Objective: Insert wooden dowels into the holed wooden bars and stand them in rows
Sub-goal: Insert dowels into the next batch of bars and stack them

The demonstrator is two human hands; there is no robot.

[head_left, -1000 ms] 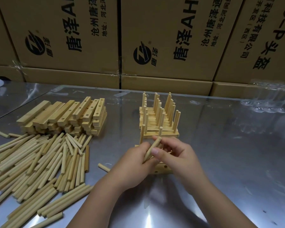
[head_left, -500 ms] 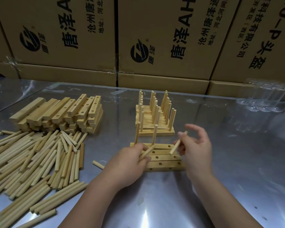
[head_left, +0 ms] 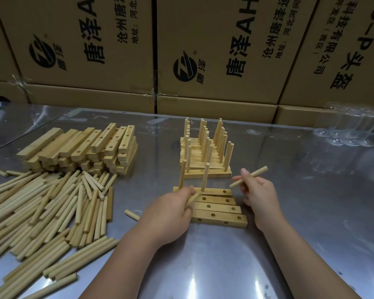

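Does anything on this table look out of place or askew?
One lone dowel lies on the table, apart from the loose pile, just left of the left hand. Nothing looks damaged.

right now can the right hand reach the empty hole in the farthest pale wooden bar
Probably yes: the right hand, pinching a wooden dowel, hovers just beside that open hole with nothing between.
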